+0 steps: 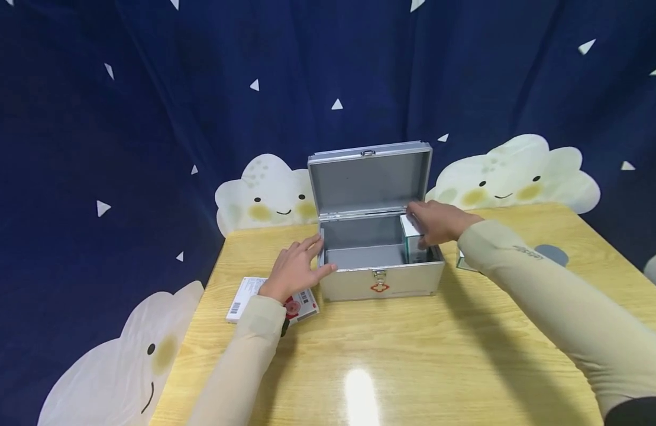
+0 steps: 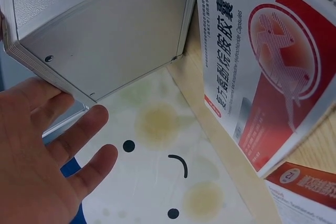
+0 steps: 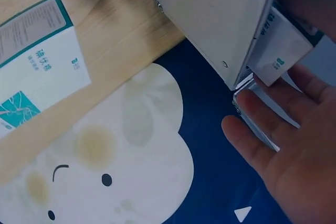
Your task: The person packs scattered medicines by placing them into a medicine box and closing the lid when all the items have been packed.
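A silver first-aid case (image 1: pixel 354 287) with a red cross emblem stands on the table, its lid (image 1: pixel 370 183) raised at the back. My right hand (image 1: pixel 439 222) grips a white and teal carton (image 1: pixel 413 241) upright inside the right end of the case. The right wrist view shows that carton (image 3: pixel 281 45) between thumb and fingers, beside the case's end wall. On the opposite side, my left hand (image 1: pixel 297 269) touches the left rim with its fingers extended. The left wrist view shows those fingers (image 2: pixel 86 124) spread at the wall's edge.
Left of the case, partly under my left wrist, lie a white carton (image 1: pixel 245 296) and a red-and-white capsule carton (image 2: pixel 283 66). Another white and teal carton (image 3: pixel 52 66) sits right of the case. Near it is a grey disc (image 1: pixel 552 254). A dark blue curtain (image 1: pixel 285 47) hangs behind the table.
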Motion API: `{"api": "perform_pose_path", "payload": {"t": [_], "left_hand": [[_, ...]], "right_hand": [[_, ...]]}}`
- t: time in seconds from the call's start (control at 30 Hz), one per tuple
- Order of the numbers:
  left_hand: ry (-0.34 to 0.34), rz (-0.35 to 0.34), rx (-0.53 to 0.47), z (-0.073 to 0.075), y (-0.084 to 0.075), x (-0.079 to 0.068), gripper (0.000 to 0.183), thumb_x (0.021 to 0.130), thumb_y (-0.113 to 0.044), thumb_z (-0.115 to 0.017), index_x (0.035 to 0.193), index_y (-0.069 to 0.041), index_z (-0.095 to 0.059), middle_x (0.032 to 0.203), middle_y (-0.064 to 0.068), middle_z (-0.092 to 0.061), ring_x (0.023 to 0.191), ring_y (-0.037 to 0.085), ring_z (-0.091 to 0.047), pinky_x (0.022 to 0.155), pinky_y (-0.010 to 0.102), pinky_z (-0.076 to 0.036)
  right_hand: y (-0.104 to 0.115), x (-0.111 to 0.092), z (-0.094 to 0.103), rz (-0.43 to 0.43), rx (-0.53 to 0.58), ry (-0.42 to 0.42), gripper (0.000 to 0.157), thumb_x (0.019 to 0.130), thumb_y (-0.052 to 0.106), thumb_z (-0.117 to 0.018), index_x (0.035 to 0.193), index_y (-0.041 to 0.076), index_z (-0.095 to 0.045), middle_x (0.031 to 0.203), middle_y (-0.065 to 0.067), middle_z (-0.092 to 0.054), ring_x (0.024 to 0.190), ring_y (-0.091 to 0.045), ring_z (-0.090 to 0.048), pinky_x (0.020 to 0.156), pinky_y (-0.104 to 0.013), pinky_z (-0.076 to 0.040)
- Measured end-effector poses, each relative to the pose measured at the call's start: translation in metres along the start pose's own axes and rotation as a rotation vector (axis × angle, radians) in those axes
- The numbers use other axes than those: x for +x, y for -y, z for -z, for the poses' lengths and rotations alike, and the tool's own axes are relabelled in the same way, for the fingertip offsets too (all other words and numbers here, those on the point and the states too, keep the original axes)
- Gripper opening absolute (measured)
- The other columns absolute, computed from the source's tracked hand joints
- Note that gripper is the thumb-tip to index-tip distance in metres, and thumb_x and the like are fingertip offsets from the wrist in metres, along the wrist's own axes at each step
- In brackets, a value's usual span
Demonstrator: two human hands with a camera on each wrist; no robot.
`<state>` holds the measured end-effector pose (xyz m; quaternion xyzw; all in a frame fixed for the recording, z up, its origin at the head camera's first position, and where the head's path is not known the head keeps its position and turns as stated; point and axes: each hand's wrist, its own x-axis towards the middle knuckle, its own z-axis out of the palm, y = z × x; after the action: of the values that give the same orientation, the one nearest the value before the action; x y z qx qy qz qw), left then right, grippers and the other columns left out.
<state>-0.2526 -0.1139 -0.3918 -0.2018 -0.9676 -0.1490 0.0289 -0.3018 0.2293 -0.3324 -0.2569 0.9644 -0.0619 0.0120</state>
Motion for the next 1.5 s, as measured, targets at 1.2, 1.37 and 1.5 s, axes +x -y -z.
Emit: {"api": "perform_pose_path", "payload": {"t": [1.2,1.37,1.5], "left_hand": [[0.031,-0.005,-0.002,0.0,0.002,0.001,0.081,0.092,-0.066,-0.05,0.155,-0.018,-0.036,0.165,-0.003,-0.029,0.137,0.039,-0.047,0.108,0.056,-0.04],[0.026,-0.007,0.003,-0.001,0.001,-0.001,0.08,0.092,-0.065,-0.05,0.154,-0.017,-0.037,0.164,-0.002,-0.03,0.136,0.039,-0.049,0.106,0.057,-0.042],[0.024,-0.01,0.014,0.0,0.001,0.0,0.079,0.093,-0.065,-0.049,0.154,-0.017,-0.037,0.164,-0.002,-0.03,0.136,0.039,-0.049,0.104,0.056,-0.044]], "right_hand": [[-0.017,0.005,-0.024,-0.033,-0.015,0.014,0.046,0.076,0.02,-0.083,0.109,0.008,-0.054,0.094,-0.005,-0.058,0.084,-0.021,-0.056,0.068,-0.039,-0.049],[-0.016,0.004,-0.027,0.0,-0.054,-0.024,0.046,0.074,0.019,-0.084,0.11,0.004,-0.057,0.103,-0.011,-0.058,0.087,-0.024,-0.058,0.072,-0.042,-0.052],[-0.014,0.004,-0.022,0.022,-0.106,-0.046,0.043,0.074,0.022,-0.084,0.107,0.003,-0.063,0.11,-0.016,-0.056,0.088,-0.025,-0.059,0.073,-0.044,-0.054]]}}
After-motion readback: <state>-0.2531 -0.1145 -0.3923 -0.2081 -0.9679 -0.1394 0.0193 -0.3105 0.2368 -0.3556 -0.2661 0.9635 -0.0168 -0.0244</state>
